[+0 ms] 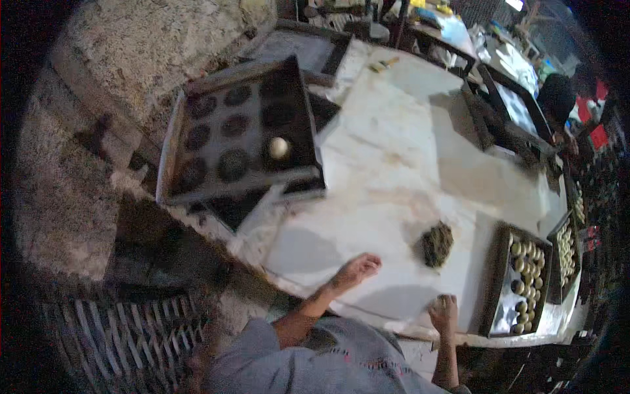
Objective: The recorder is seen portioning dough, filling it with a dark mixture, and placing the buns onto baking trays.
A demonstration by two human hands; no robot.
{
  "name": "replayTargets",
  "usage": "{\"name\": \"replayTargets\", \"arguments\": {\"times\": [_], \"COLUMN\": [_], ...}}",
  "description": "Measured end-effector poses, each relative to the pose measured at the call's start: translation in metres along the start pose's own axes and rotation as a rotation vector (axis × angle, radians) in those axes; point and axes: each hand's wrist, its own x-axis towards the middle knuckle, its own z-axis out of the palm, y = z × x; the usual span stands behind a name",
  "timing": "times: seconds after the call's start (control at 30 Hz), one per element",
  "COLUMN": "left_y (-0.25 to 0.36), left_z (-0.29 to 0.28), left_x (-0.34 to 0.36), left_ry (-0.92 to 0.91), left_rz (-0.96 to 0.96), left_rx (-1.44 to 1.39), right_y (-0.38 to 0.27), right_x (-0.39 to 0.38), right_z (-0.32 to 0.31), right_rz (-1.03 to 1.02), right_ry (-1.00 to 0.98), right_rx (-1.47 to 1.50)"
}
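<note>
My left hand (359,269) is just above the near part of a pale worktable (387,144). Its fingers are curled together, and whatever they may hold is hidden. To its right, close to the near edge, my right hand (443,310) is closed like a fist; its palm side cannot be seen. Beyond my right hand lies a dark greenish-brown clump (438,244), loose and crumbly looking, touched by neither hand. A dark square tray (240,182) at the left has round dark marks on its floor and one pale ball (279,148) in it.
At the right edge a tray (491,295) holds several round dough-like balls (523,268), with another filled tray (564,253) beside it. Dark frames (518,111) stand at the far right. A brush-like tool (382,64) lies at the far end. A woven basket (131,335) is at lower left.
</note>
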Motion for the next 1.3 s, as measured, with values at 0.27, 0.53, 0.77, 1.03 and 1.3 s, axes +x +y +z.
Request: {"name": "replayTargets", "arguments": {"times": [0.27,0.53,0.77,1.03,1.3], "left_y": [0.053,0.059,0.047,0.089,0.022], "left_z": [-0.123,-0.182,-0.158,-0.056,0.171], "left_x": [-0.053,-0.101,-0.052,0.042,0.145], "left_ry": [-0.147,-0.078,-0.233,-0.291,-0.506], "left_rz": [-0.157,-0.079,-0.153,-0.253,-0.101], "left_rx": [0.173,-0.001,0.065,0.225,0.422], "right_y": [-0.347,-0.522,-0.482,-0.143,0.024], "right_x": [0.158,0.388,0.320,0.080,-0.120], "right_z": [-0.050,0.068,0.012,0.030,0.049], "right_rz": [-0.285,-0.595,-0.706,0.164,0.751], "right_ry": [-0.301,-0.109,0.259,0.508,0.849], "right_rx": [1.054,-0.215,0.143,1.010,0.827]}}
